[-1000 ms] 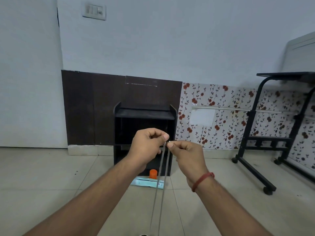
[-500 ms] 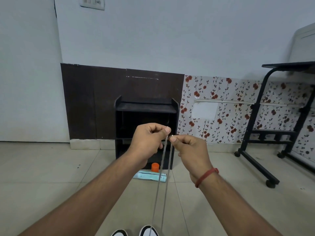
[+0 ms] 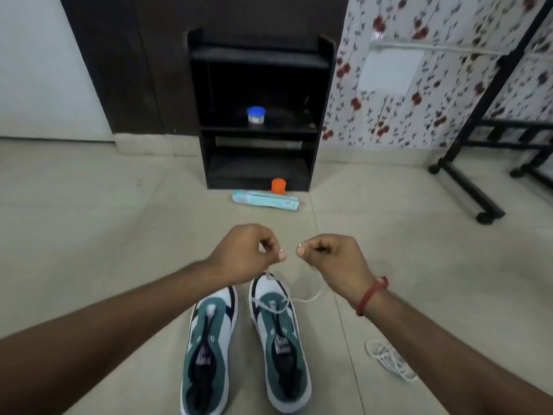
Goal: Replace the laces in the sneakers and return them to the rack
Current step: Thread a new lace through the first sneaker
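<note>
We look from head height, forward and down over the floor [image 3: 89, 235], close above the sneakers [image 3: 245, 339], facing the rack [image 3: 257, 115] beyond them.

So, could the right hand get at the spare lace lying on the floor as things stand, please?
Probably not yet: the right hand is pinching the lace end threaded through the right sneaker. The path to the spare lace looks open.

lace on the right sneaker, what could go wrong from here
1. The lace looks threaded only through the front eyelets of the right sneaker; if the left hand and right hand pull unevenly, the ends may come out unequal or one may slip back through.
2. The spare lace lies loose on the floor beside the right forearm and could get dragged or tangled.
</note>
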